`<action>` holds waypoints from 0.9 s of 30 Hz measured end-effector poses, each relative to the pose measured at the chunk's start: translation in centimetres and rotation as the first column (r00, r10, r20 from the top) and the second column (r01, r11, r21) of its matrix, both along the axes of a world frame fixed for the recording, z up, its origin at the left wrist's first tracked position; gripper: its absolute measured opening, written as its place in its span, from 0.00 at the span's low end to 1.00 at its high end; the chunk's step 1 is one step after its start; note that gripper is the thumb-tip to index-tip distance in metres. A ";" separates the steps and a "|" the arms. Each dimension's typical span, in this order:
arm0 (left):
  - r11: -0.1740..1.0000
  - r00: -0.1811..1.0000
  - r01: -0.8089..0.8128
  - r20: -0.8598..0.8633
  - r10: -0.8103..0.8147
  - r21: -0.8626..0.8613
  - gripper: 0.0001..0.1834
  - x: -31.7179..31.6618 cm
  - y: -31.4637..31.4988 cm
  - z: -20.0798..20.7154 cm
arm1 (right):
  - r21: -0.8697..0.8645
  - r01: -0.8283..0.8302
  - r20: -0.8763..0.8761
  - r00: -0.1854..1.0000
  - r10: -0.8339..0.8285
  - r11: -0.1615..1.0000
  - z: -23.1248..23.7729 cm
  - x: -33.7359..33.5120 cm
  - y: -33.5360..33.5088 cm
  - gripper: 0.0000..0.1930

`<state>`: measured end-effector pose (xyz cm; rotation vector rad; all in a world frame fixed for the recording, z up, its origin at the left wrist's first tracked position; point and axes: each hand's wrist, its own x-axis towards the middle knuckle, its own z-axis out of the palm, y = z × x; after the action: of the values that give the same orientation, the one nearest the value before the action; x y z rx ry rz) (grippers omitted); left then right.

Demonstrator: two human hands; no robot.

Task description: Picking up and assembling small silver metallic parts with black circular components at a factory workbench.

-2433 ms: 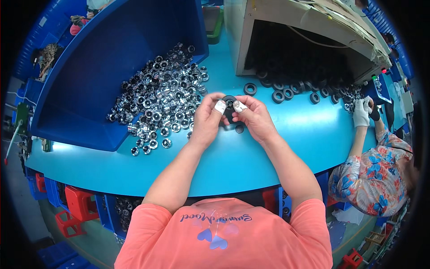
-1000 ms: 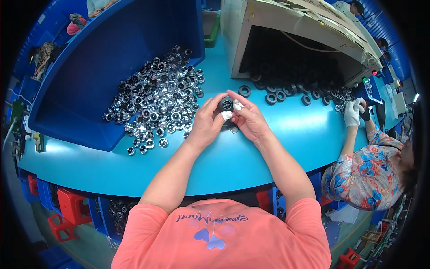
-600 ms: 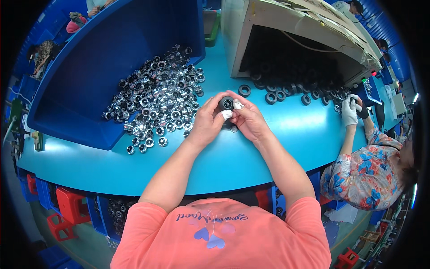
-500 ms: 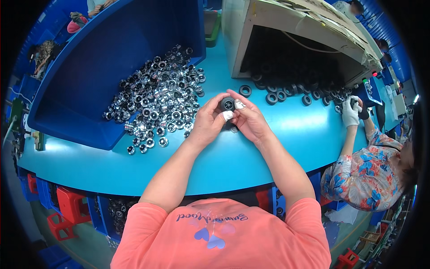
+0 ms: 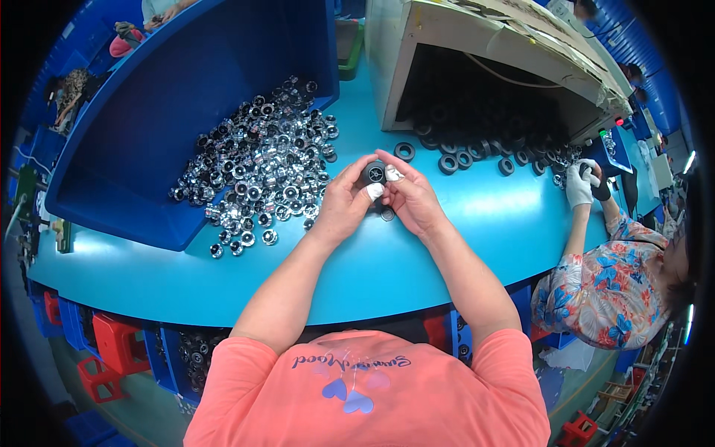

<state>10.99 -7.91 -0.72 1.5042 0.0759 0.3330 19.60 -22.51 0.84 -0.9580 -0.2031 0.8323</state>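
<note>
A small black toy wheel (image 5: 375,172), a tyre with a spoked silver-and-black hub, is held between both hands above the table. My left hand (image 5: 344,203) curls round its left side, thumb pressed near its lower edge. My right hand (image 5: 414,200) closes on the right side, thumb near the hub's rim. White tape wraps both thumbs. Under my fingers a dark round piece (image 5: 387,214) lies partly hidden on the table. To the left, a heap of shiny chrome wheel hubs (image 5: 257,175) spills from a blue bin (image 5: 126,164). One loose black tyre (image 5: 404,152) lies just beyond my right hand.
Black tyres (image 5: 477,153) spread out of an open white box (image 5: 391,67) at the back right. A co-worker in a flowered shirt (image 5: 607,290) works at the right with gloved hands (image 5: 579,186). Red stools (image 5: 119,343) stand below the blue table (image 5: 164,287) at left.
Both hands and the wheel stay almost in place, appearing slightly further left as the whole view shifts. The wheel's hub face is turned a little. The grip is kept.
</note>
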 end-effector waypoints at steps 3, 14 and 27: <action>0.968 0.996 0.079 -0.011 -0.084 -0.238 0.30 -0.1 -0.1 1.0 | 0.017 0.005 -0.004 1.000 -0.005 1.000 1.0 0.0 0.0 0.27; 0.997 0.997 -0.079 0.006 0.079 -0.027 0.28 0.0 0.0 0.4 | -0.219 0.075 0.247 0.969 -0.019 0.973 0.0 1.0 -0.5 0.18; 0.777 0.943 -0.328 0.237 0.234 0.537 0.28 -0.3 0.3 1.6 | -0.261 -0.026 0.402 0.906 0.133 0.965 1.0 0.0 0.0 0.29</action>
<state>10.65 -7.57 0.87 2.0655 0.0810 0.7715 19.57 -22.54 1.84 -1.3725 -0.5192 0.7295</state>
